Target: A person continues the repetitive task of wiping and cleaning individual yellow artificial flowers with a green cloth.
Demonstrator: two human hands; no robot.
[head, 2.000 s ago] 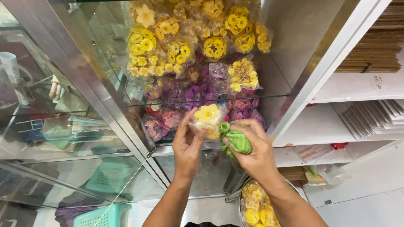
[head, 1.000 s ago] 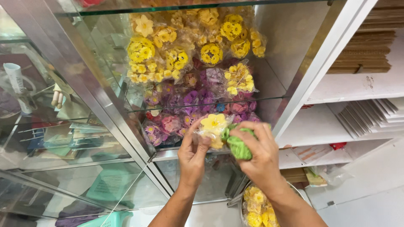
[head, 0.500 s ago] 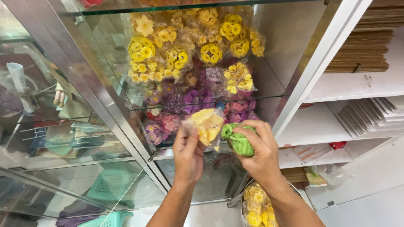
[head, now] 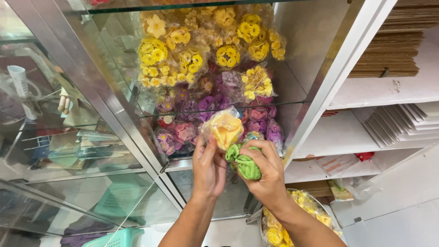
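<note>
Before cabinet (head: 329, 87), hands pinching bagged yellow flower (head: 225, 129)

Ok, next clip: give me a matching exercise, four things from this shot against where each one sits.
Things:
1. wrapped yellow flower
2. green bundle
3. purple flower packets
4. stacked cardboard

Places:
A. top of the white shelves on the right
B. in the right hand
C. at the left hand fingertips
D. behind glass, below the yellow flower packets

Pairs: 1-C, 2-B, 3-D, 4-A
</note>
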